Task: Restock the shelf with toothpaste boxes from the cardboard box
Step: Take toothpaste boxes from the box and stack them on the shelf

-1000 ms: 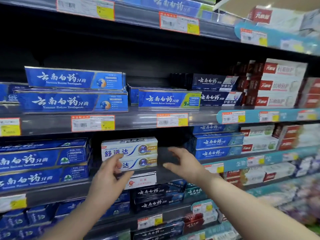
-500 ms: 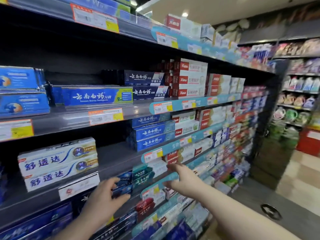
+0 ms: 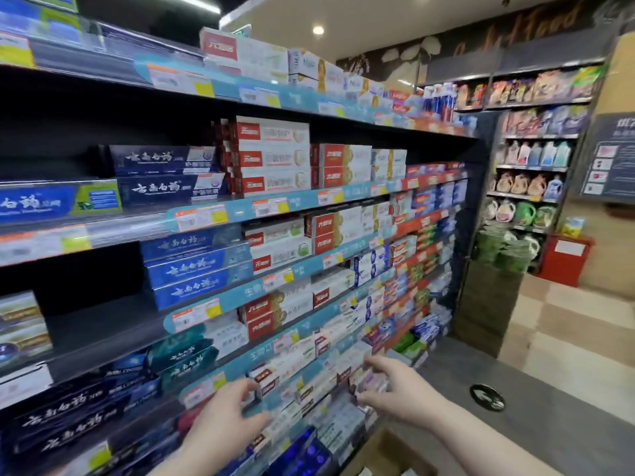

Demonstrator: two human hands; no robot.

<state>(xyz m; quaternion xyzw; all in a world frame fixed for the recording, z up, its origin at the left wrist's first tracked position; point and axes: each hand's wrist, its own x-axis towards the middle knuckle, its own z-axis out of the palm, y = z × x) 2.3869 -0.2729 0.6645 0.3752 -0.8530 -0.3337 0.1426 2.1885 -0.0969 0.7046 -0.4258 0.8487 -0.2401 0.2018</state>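
Head view: I look along a tall black metal shelf unit (image 3: 103, 324) that runs off to the right, edged with teal price rails (image 3: 240, 211). Blur smears most of the print.
Task stock: long toothpaste boxes lie flat in stacks on every level. There are dark navy boxes (image 3: 165, 163) up left, bright blue boxes (image 3: 196, 269) one level down, and red-and-white boxes (image 3: 275, 156) beside them.
Bare stretch: a dark patch of shelf sits left of the bright blue boxes, with a pale stack cut off by the left edge.
Left side: my left hand (image 3: 223, 424) hovers low, in front of the lower rails.
Left grip: the fingers are loosely spread and carry nothing. I cannot tell whether the fingertips touch the rail.
Right side: my right hand (image 3: 395, 386) is raised just beside the small boxes further along that level.
Right grip: fingers and thumb are spread apart, with no box between them.
Supply: the brown cardboard box (image 3: 381, 451) shows only as a corner at the bottom edge, under my right forearm. Its contents are hidden.
Hard to make out: the little boxes behind both hands are too blurred for me to identify.
Far end: a second rack of detergent jugs (image 3: 529, 187) stands near a red bin (image 3: 563, 259).
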